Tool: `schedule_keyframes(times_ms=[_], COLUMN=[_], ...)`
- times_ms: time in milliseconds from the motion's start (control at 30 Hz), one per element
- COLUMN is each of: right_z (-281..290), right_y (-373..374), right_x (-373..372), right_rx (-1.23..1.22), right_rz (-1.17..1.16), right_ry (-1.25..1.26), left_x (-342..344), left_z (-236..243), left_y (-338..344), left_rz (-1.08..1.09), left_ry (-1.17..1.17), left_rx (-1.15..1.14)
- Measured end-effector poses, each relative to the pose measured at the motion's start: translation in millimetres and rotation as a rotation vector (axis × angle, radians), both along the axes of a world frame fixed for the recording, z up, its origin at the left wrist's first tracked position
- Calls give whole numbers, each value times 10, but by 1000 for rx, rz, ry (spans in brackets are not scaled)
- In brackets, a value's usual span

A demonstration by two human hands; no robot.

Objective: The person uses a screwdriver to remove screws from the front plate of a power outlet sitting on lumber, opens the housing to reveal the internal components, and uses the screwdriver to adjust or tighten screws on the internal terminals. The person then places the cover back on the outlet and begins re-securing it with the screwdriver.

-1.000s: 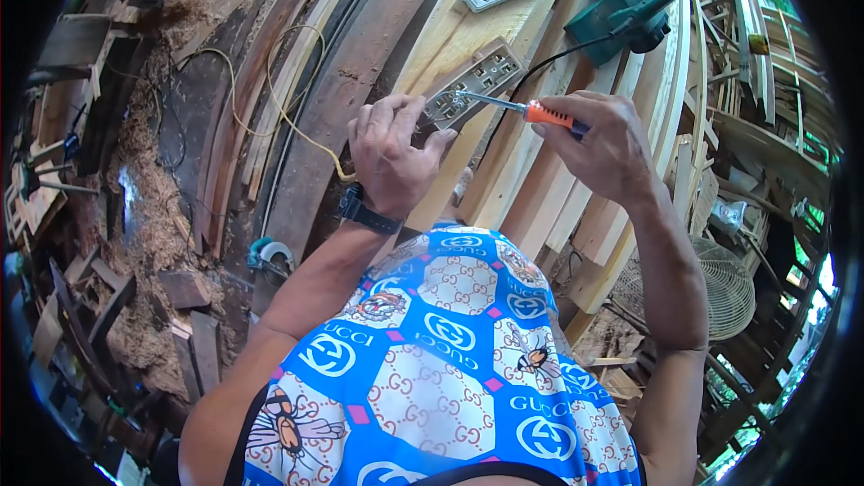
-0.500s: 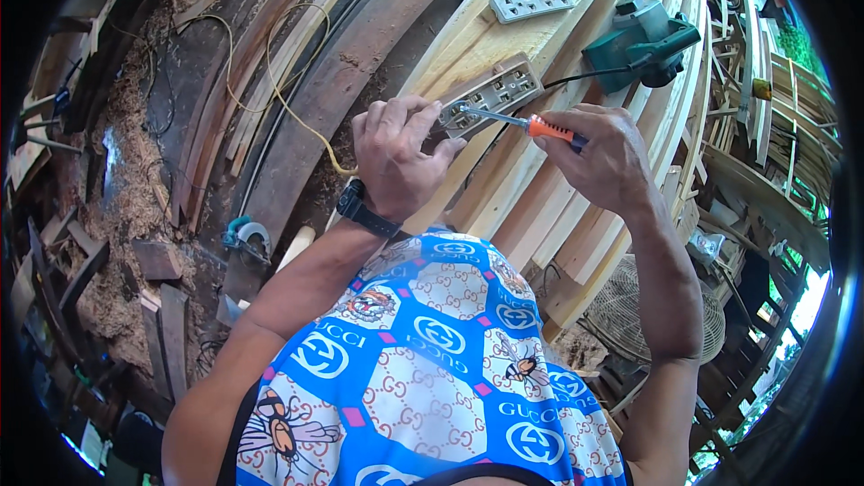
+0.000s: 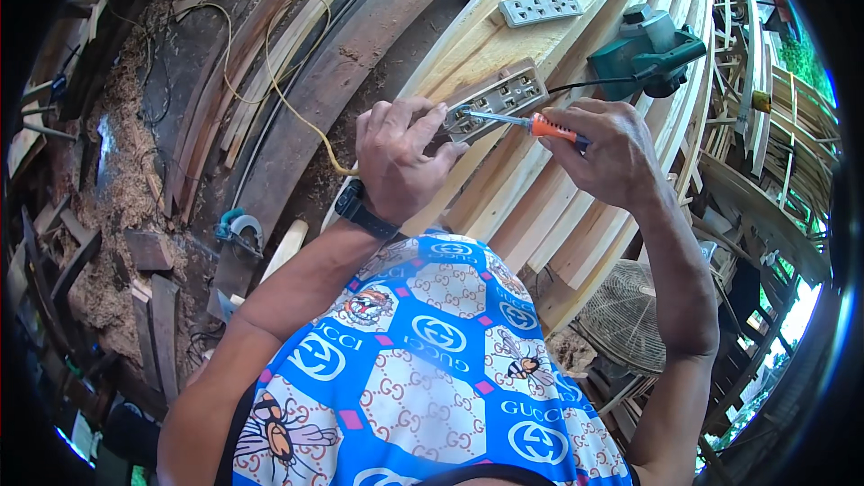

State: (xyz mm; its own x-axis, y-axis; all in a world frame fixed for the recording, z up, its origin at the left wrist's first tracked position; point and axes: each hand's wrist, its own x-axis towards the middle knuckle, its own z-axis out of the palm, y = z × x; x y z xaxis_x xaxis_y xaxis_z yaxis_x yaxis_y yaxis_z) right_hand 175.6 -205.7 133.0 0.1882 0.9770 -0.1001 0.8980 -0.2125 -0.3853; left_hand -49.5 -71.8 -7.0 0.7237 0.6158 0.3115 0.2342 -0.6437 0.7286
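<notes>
Steadily now, in the head view, the right hand (image 3: 605,148) has its fingers clamped on the orange handle of a screwdriver (image 3: 551,128), and the steel shaft points leftward, almost level across the picture. The tip sits over the near-left end of an opened power strip (image 3: 515,90), down among the bare metal contacts; whether it is seated in a screw head, too small to tell!

And here's the relation that matters: the strip's long axis slants from the left hand (image 3: 405,157) up and away to the right, while the shaft cuts across it at a shallow angle. The strip lies just right of the left fingers, and ahead and left of the right ones. The left hand is plainly the nearer, thumb and forefinger closed on that lower-left end; the other fingers bend behind, their tips partly hidden. Whether the strip rests fully on the pale planks (image 3: 463,63), we can't tell.

Around it, a white socket panel (image 3: 540,9) lies farther out on the wood, well apart from both hands. To its right, a green power tool (image 3: 646,52), a black cable (image 3: 576,84) running between it and the strip. Off left, a yellow cord (image 3: 306,121) curls down towards the wristwatch (image 3: 360,209).
</notes>
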Motion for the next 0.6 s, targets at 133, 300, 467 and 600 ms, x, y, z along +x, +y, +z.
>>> schedule_keyframes(times_ms=[133,300,467,600], right_z=[15,172,248,348], right_y=[31,83,96,180], right_x=[-4,-209,-420,-480], right_rx=[18,-40,-163,-286], right_rz=[69,113,113,59], right_ry=[-33,-172,-294,-259], left_x=[-9,-10,8,21], left_z=[17,9,-4,-32], left_y=[-7,-5,13,5], left_rz=[7,-4,-15,-13], left_ry=[-17,-38,-43,-70], left_rx=[-10,-25,-15,3])
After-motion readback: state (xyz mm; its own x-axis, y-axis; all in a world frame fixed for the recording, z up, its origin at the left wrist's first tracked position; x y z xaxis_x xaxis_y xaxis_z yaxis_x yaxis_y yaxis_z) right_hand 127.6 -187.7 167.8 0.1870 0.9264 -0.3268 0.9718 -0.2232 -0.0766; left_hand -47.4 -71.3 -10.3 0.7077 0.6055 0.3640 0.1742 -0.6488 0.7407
